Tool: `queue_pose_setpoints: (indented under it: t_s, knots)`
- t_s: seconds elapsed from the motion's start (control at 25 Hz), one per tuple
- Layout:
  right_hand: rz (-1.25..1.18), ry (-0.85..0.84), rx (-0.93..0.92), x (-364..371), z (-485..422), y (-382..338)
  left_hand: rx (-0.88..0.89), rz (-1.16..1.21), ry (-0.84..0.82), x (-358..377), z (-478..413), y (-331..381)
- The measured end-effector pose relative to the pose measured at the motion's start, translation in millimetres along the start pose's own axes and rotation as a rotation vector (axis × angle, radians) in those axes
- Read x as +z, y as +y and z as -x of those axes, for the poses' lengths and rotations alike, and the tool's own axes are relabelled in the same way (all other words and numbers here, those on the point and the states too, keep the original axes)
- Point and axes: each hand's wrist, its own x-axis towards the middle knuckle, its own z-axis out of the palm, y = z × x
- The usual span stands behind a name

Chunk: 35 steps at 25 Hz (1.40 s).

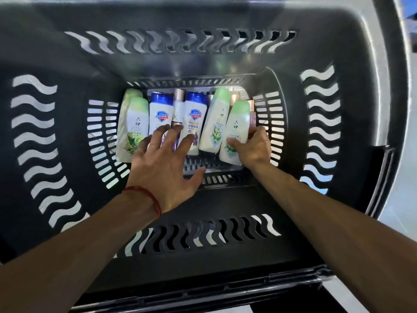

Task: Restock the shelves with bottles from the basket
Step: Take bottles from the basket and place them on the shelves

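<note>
Deep in the dark basket [216,55], bottles [213,123] lie on its floor. Picking up is the step now. The left hand [164,163] is spread wide over a blue-capped bottle [159,109]. The right hand [252,147] holds a green-capped bottle [234,129] by the right wall. Next, I think, it needs a straight lift out.
</note>
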Motion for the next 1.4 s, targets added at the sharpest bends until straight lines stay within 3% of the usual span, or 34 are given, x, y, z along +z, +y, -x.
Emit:
queue_pose_setpoints:
  t_s: [0.24, 0.48, 0.72, 1.12, 1.4]
  knots:
    - [-0.168, -0.060, 0.030, -6.5, 13.0, -9.9, -0.044, 0.051, -0.024, -0.7, -1.1, 3.2]
    - [-0.444, 0.002, -0.066, -44.1, 68.0, -37.6, -0.168, 0.387, 0.006, 0.2, -16.3, -1.2]
    - [-0.429, 0.044, -0.188, -93.8, 100.5, -45.3, -0.357, 1.230, -0.081, 27.0, -56.2, 20.5]
    - [-0.499, 0.008, -0.105, -112.4, 116.1, -27.6, -0.334, 1.233, -0.162, 43.9, -101.2, 54.7]
    - [-0.477, -0.036, -0.050, -116.6, 129.0, -22.3, -0.337, 1.429, -0.132, 51.1, -108.2, 72.7]
